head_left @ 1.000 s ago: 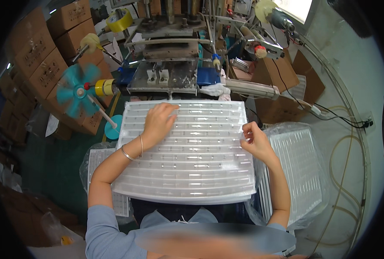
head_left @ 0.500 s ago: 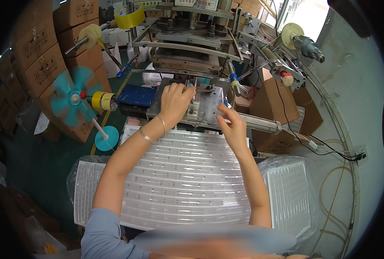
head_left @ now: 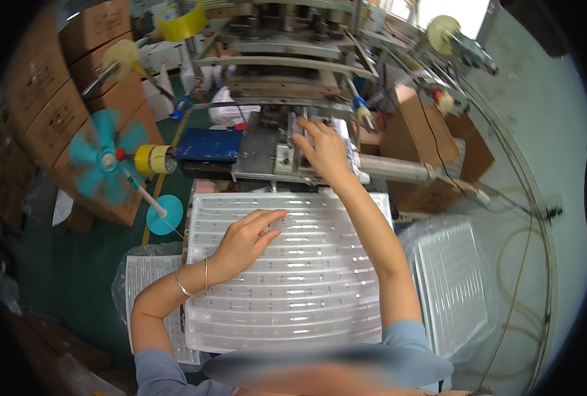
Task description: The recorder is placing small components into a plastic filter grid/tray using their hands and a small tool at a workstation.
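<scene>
Tray (head_left: 287,284), clear plastic with ribbed rows, lies flat right in front of the person, filling the near middle of view. More trays in clear bags sit beside it: one stack low left (head_left: 151,284), one at right (head_left: 452,284).

Left hand (head_left: 244,241) rests on the tray's upper left part, fingers loosely curled, thumb and forefinger pinched on a small clear piece (head_left: 281,223) just above the tray surface. Bangle (head_left: 191,284) on that wrist.

Right hand (head_left: 323,152) reaches past the tray's far edge to the machine (head_left: 274,155), fingers mostly extended and pressed on the metal fixture there. Can't tell whether it grips anything; fingertips are partly lost against the metal parts.

Left of the machine: blue box (head_left: 207,144), yellow tape roll (head_left: 149,158), and a teal fan (head_left: 105,162) on a teal round base (head_left: 165,214). Cardboard cartons (head_left: 49,105) stacked far left. Brown box (head_left: 422,142) right of the machine, with cables running along the floor (head_left: 538,165) beyond it. Another yellow tape roll (head_left: 182,20) at top.
</scene>
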`<state>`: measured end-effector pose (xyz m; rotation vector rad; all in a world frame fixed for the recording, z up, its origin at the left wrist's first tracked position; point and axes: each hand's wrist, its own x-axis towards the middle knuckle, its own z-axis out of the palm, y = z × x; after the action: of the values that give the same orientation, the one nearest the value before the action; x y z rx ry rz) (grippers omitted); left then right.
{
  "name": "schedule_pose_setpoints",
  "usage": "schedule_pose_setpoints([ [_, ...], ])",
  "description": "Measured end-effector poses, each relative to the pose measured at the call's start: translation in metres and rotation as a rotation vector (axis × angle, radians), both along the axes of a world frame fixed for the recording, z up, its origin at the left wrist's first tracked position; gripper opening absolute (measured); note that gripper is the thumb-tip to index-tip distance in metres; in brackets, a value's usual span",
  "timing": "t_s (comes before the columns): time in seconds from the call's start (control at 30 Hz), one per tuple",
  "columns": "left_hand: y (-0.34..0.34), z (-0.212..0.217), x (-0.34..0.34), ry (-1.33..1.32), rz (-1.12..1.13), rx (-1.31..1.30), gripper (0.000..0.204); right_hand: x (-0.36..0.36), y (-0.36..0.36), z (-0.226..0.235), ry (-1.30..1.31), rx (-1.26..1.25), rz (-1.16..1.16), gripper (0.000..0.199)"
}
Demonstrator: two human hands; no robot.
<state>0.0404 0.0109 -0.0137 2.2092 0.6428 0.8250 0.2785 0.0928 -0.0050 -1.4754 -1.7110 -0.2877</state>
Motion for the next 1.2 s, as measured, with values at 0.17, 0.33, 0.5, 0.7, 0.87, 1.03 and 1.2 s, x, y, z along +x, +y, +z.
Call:
schedule_pose_setpoints([
  [0.17,-0.022,-0.001,0.012,0.004,-0.072,-0.018,0.035,0.032,-0.076,0.000,0.012,0.038,-0.082,0.030],
  [0.33,-0.053,-0.008,0.047,0.048,-0.232,-0.009,0.035,0.069,-0.200,0.017,0.031,-0.323,-0.083,0.017],
  [0.5,-0.097,-0.033,0.093,0.119,-0.397,0.110,0.044,0.080,-0.285,-0.024,-0.304,-0.898,0.087,0.022],
  [0.7,-0.128,-0.055,0.125,0.231,-0.387,0.400,0.032,0.082,-0.321,-0.044,-0.348,-0.807,0.068,0.016],
  [0.87,-0.129,-0.080,0.134,0.329,-0.322,0.647,0.014,0.096,-0.299,0.000,0.074,-0.469,0.038,0.017],
  [1.03,-0.119,-0.051,0.116,0.313,-0.327,0.522,0.022,0.136,-0.270,0.003,0.406,-0.293,-0.192,0.023],
  [1.2,-0.076,-0.046,0.066,0.214,-0.131,0.493,0.026,0.148,-0.260,-0.019,0.515,-0.117,-0.076,0.014],
])
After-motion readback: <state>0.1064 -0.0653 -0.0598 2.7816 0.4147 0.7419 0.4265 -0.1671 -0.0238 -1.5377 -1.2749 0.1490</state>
